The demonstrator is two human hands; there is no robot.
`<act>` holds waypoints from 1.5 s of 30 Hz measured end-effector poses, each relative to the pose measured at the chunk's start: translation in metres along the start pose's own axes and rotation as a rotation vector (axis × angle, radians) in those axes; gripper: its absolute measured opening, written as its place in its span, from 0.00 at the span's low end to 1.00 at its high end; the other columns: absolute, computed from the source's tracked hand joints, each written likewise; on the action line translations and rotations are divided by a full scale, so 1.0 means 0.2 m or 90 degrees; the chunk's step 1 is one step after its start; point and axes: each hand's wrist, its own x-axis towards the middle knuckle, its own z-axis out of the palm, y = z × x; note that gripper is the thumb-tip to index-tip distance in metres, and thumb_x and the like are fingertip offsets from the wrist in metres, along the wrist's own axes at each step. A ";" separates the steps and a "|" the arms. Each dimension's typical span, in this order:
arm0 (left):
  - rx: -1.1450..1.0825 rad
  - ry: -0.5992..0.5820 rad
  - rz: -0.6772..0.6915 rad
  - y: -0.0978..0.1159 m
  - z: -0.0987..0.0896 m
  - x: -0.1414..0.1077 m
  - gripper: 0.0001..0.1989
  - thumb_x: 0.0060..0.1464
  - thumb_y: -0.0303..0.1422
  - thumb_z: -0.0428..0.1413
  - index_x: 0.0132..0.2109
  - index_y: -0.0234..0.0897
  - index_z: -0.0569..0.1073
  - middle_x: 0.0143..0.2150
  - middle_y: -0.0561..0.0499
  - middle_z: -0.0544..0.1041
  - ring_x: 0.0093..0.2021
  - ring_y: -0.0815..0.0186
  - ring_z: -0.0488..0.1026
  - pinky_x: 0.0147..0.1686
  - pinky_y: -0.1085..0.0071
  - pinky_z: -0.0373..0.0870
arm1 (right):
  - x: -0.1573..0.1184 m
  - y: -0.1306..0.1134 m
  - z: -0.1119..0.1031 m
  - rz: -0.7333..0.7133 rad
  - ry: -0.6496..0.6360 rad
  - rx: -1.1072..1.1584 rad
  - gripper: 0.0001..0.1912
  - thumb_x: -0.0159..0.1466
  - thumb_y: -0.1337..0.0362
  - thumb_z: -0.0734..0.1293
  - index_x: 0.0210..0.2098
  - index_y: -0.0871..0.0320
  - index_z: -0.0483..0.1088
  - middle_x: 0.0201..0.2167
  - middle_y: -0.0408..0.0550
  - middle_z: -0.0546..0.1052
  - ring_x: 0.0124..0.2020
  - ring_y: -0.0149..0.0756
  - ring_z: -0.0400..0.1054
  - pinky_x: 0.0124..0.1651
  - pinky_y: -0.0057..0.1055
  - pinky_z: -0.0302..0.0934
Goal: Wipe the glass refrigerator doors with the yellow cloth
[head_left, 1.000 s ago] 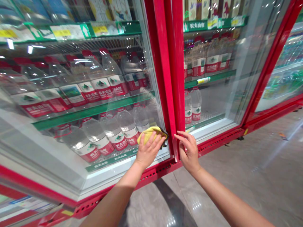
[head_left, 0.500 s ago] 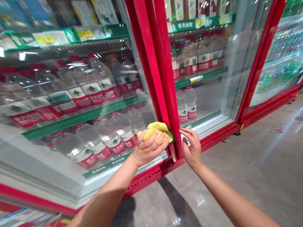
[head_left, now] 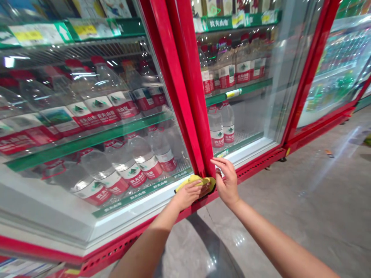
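Observation:
My left hand [head_left: 189,194] grips a yellow cloth [head_left: 197,179] with a dark edge, pressed at the bottom corner where the two red door frames [head_left: 185,96] meet. My right hand [head_left: 227,180] is at the lower end of the right door's frame. Its index finger is stretched out with the tip at the frame's edge, the other fingers are loosely bent, and nothing shows in it. Behind the glass of the left door [head_left: 162,133], large water bottles [head_left: 116,104] with red caps and red-and-white labels stand in rows.
Green shelf strips [head_left: 87,144] cross the cooler. Through the right door two bottles [head_left: 228,123] show on the bottom shelf. Another red-framed cooler [head_left: 327,77] with green bottles stands farther right. A grey, shiny floor [head_left: 290,216] runs along the vented red base [head_left: 261,160].
My left hand has moved the cloth down along the door frame to its bottom corner. My right hand keeps its place beside the frame. The view has shifted slightly.

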 end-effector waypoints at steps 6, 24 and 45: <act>0.069 0.000 -0.236 -0.23 -0.18 0.01 0.29 0.63 0.23 0.49 0.69 0.45 0.62 0.72 0.50 0.61 0.75 0.63 0.45 0.73 0.46 0.28 | -0.01 -0.02 0.01 0.017 -0.012 0.036 0.23 0.63 0.75 0.60 0.49 0.48 0.77 0.47 0.49 0.78 0.50 0.41 0.72 0.56 0.45 0.66; 0.201 -0.086 -0.209 -0.04 -0.29 -0.18 0.28 0.57 0.22 0.46 0.65 0.25 0.67 0.72 0.42 0.60 0.75 0.62 0.47 0.76 0.63 0.31 | -0.01 -0.11 0.03 0.022 -0.043 0.126 0.19 0.63 0.76 0.60 0.41 0.51 0.78 0.38 0.47 0.80 0.41 0.37 0.76 0.47 0.36 0.70; 0.054 -0.063 -0.160 -0.15 -0.19 -0.05 0.26 0.62 0.29 0.48 0.67 0.43 0.66 0.73 0.59 0.60 0.76 0.75 0.38 0.75 0.67 0.27 | -0.01 -0.18 0.06 0.006 -0.076 0.164 0.15 0.66 0.73 0.62 0.39 0.52 0.79 0.36 0.47 0.80 0.38 0.35 0.76 0.43 0.32 0.70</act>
